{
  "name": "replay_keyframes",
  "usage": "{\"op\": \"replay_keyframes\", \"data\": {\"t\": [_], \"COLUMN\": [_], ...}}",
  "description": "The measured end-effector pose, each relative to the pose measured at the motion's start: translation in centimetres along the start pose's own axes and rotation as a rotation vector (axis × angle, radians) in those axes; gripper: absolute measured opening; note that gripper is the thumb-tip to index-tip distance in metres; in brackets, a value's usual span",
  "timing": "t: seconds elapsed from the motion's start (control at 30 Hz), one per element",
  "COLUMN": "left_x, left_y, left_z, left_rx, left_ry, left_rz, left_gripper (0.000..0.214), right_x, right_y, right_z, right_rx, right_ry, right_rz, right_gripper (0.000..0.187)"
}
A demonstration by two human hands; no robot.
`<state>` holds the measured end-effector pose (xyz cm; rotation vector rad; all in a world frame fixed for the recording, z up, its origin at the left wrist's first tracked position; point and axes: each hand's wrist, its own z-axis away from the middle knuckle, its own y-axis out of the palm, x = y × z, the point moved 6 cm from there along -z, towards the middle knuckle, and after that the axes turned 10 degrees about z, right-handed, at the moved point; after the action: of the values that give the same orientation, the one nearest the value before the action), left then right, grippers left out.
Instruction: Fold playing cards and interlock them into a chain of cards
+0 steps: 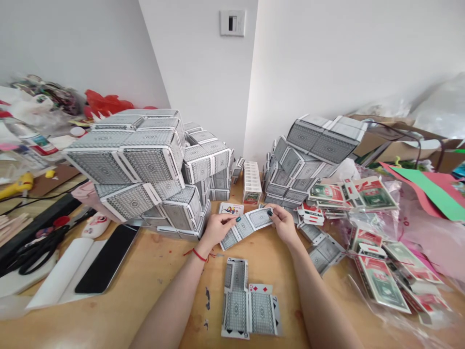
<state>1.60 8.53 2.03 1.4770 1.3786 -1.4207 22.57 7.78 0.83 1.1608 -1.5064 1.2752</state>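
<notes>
A strip of grey-backed playing cards (244,226) is held between my two hands above the table. My left hand (219,228) pinches it near the middle, thumb on top. At its right end my right hand (283,222) grips between thumb and fingers. Behind my left hand lies a joker card (231,209), face up. Nearer to me, several playing cards (236,310) lie mostly back up, a few with red or black pips showing at their edges. Beyond my hands stand two structures built from folded cards, a left one (145,160) and a right one (305,155).
A row of stacked card packs (252,179) stands between the structures. At right are green and red card boxes (378,281) on plastic wrap. Leftward lie a black phone (108,259), scissors (45,249) and a yellow glue gun (18,185).
</notes>
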Motion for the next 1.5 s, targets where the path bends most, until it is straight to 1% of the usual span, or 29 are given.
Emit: {"op": "replay_keyframes", "data": {"t": [0.13,0.27,0.43,0.6,0.77,0.87,0.93,1.03,1.13,1.2,1.37,1.5], "left_x": [0.1,0.2,0.1,0.0,-0.1,-0.2,-0.3,-0.3,-0.1,0.0,-0.5,-0.8], "left_y": [0.1,0.3,0.4,0.4,0.2,0.1,0.0,0.0,0.1,0.2,0.4,0.6], "left_z": [0.0,0.0,0.1,0.1,0.1,0.0,0.0,0.0,0.1,0.1,0.2,0.3], "left_rx": [0.02,0.046,0.067,0.068,0.027,0.013,0.022,0.038,0.052,0.061,0.061,0.068], "left_ry": [-0.002,-0.009,-0.004,0.002,0.003,0.004,0.007,0.014,0.013,0.01,0.025,0.036], "left_rz": [0.019,0.025,0.004,0.005,-0.027,-0.029,-0.022,-0.023,-0.04,-0.056,-0.072,-0.103], "left_gripper": [0.019,0.019,0.018,0.019,0.018,0.018,0.02,0.02,0.02,0.019,0.017,0.016], "right_x": [0.0,0.0,0.4,0.4,0.8,0.4,-0.1,-0.8,-1.2,-1.3,-0.9,-0.8], "right_y": [-0.1,-0.2,-0.4,0.1,0.4,0.6,1.0,1.5,1.7,1.7,1.6,2.1], "right_z": [0.0,-0.1,-0.2,-0.1,0.0,0.0,0.1,0.4,0.6,0.6,0.4,0.5], "right_rx": [0.009,0.037,0.027,0.047,0.01,0.037,0.11,0.237,0.299,0.297,0.24,0.274], "right_ry": [0.011,-0.019,-0.103,-0.049,-0.051,0.026,0.097,0.186,0.238,0.248,0.262,0.27], "right_rz": [-0.069,-0.01,0.07,0.044,0.069,0.015,-0.065,-0.15,-0.178,-0.193,-0.248,-0.221], "right_gripper": [0.028,0.026,0.02,0.023,0.023,0.03,0.035,0.036,0.036,0.034,0.028,0.026]}}
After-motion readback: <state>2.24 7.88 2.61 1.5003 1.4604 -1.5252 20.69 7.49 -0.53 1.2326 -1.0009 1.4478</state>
